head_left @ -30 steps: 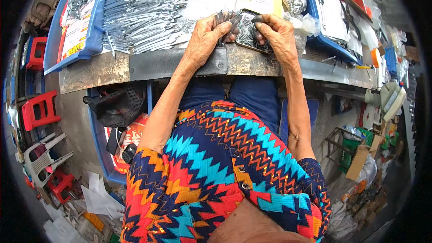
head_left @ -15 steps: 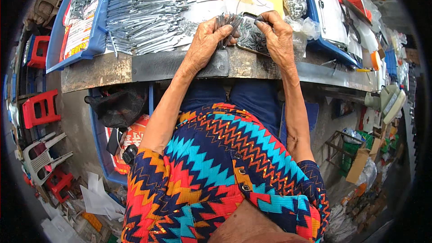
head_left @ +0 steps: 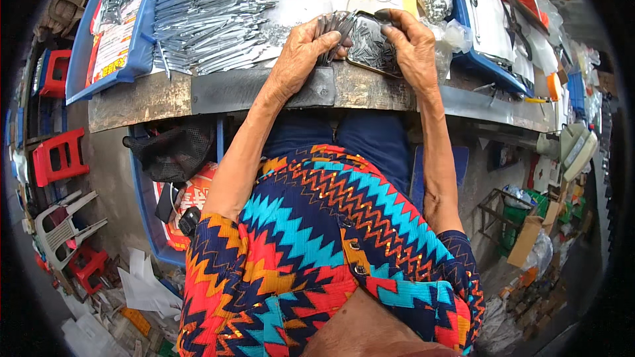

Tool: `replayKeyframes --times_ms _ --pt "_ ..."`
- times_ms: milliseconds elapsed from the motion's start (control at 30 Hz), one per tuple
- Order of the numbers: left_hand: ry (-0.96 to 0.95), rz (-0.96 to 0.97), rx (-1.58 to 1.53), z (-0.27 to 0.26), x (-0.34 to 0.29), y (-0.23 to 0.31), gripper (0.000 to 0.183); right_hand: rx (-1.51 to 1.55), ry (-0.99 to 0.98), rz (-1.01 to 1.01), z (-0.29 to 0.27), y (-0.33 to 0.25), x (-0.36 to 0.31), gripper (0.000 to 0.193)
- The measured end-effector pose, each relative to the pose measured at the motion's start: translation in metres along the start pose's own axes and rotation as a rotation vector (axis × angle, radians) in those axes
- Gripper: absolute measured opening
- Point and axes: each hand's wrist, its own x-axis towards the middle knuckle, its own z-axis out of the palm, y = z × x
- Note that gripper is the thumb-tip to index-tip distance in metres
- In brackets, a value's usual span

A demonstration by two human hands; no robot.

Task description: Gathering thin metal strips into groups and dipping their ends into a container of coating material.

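My left hand (head_left: 309, 49) is closed around a fanned bunch of slim metal strips (head_left: 338, 26) above the table's front edge. Just right of it lies a dark-rimmed tray (head_left: 368, 69) holding many small dark metal pieces (head_left: 372, 46). My right hand (head_left: 415, 46) is over the tray's right side. Its thumb and forefinger are apart, the forefinger with a dark tip, and no piece shows between them. To the left, long rows of thin metal strips (head_left: 211, 20) cover the tabletop.
A blue bin (head_left: 142, 43) with more strips stands at the table's left end. Clear bags of small parts (head_left: 433, 5) and another blue bin (head_left: 486, 69) are on the right. Below the worn table edge (head_left: 264, 92) sits a blue crate (head_left: 149, 218) with a black mesh bag (head_left: 175, 152).
My right thumb and forefinger have parted from a pinch, and the hand has shifted slightly right, showing more of the tray. My left hand still holds the metal strips.
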Motion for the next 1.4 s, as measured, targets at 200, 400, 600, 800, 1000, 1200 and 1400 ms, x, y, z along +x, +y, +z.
replayKeyframes --times_ms 200,400,600,800,1000,1200,1400 --pt "-0.016 0.018 0.018 0.000 0.001 -0.002 0.031 0.175 -0.008 0.099 -0.004 -0.012 0.004 0.014" --pt "-0.067 0.001 0.014 -0.004 0.001 0.000 0.039 0.308 0.082 -0.062 0.019 -0.040 0.016 0.010" --pt "-0.067 0.059 0.020 0.000 0.004 0.000 0.030 0.190 -0.045 -0.126 0.033 -0.040 0.028 0.012" --pt "-0.051 0.062 0.046 -0.002 0.001 -0.003 0.025 0.276 -0.213 -0.004 0.044 -0.040 0.031 0.015" --pt "-0.069 0.001 0.059 -0.006 0.002 -0.005 0.033 0.393 -0.245 0.073 0.044 -0.040 0.031 0.015" --pt "-0.070 0.026 0.051 -0.005 0.002 -0.006 0.032 0.355 -0.230 -0.027 0.045 -0.030 0.034 0.014" --pt "-0.044 0.019 0.076 -0.003 0.006 -0.004 0.032 0.244 -0.244 -0.019 0.043 -0.041 0.037 0.014"
